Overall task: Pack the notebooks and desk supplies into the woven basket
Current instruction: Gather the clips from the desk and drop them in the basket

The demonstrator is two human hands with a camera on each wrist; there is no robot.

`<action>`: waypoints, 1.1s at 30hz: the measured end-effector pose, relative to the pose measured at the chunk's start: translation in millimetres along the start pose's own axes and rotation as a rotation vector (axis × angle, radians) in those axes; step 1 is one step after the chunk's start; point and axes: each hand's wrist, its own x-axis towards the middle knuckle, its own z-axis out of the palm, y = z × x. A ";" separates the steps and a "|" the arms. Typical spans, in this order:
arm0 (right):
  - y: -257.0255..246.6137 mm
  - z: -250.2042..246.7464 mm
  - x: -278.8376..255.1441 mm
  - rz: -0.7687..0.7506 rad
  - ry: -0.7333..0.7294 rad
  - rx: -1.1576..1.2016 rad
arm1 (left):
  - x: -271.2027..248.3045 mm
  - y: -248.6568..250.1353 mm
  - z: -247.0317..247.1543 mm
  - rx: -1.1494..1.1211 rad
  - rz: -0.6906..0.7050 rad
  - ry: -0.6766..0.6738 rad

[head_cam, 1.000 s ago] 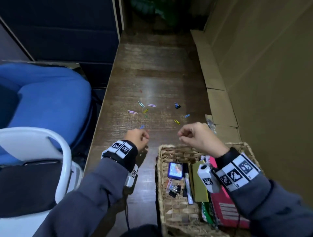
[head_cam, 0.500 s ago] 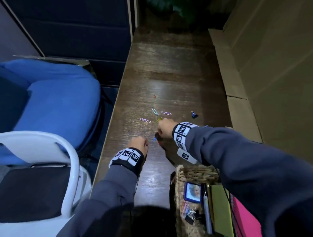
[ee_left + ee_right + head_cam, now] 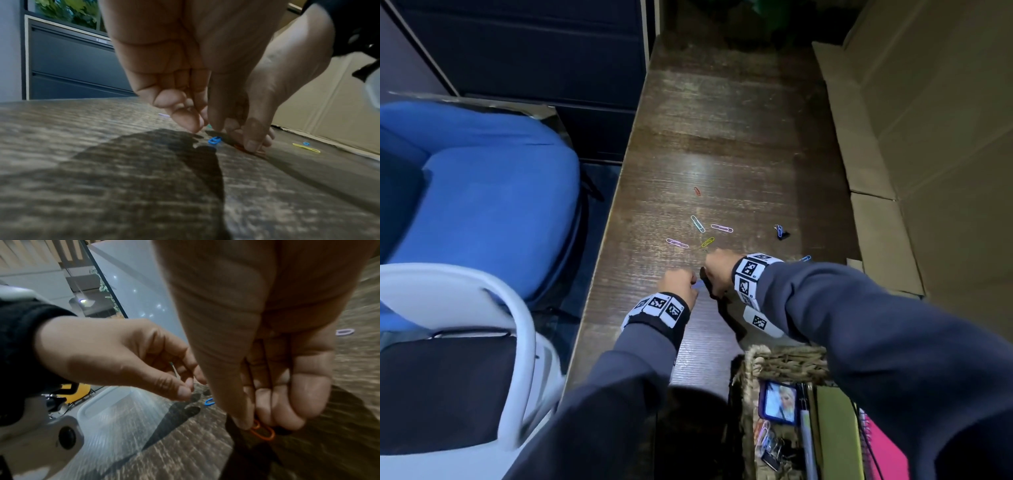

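Several coloured paper clips and a small binder clip lie scattered on the dark wooden table. My right hand is down on the table, thumb and fingers pinching an orange paper clip. Just to its left, my left hand has its fingers curled, a thin clip showing between them, its fingertips right above a blue paper clip. The woven basket at the near right holds a green notebook, a pink notebook, pens and clips.
A blue chair and a white chair stand left of the table edge. Cardboard sheets line the right side. A dark cabinet is at the far left.
My right hand has left the basket and reached forward and left to the clips beside my left hand. The left hand has hardly moved.
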 end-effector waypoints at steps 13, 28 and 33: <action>43.7 -37.0 -75.6 -0.007 0.212 0.333 | 13.6 24.1 12.0 0.224 -0.044 -0.078; 22.4 94.6 -232.7 -0.016 0.305 0.771 | -23.3 26.8 -13.2 0.151 0.084 0.169; -1.3 137.6 -208.0 0.032 0.207 0.638 | -68.9 36.7 -43.0 -0.072 0.169 0.313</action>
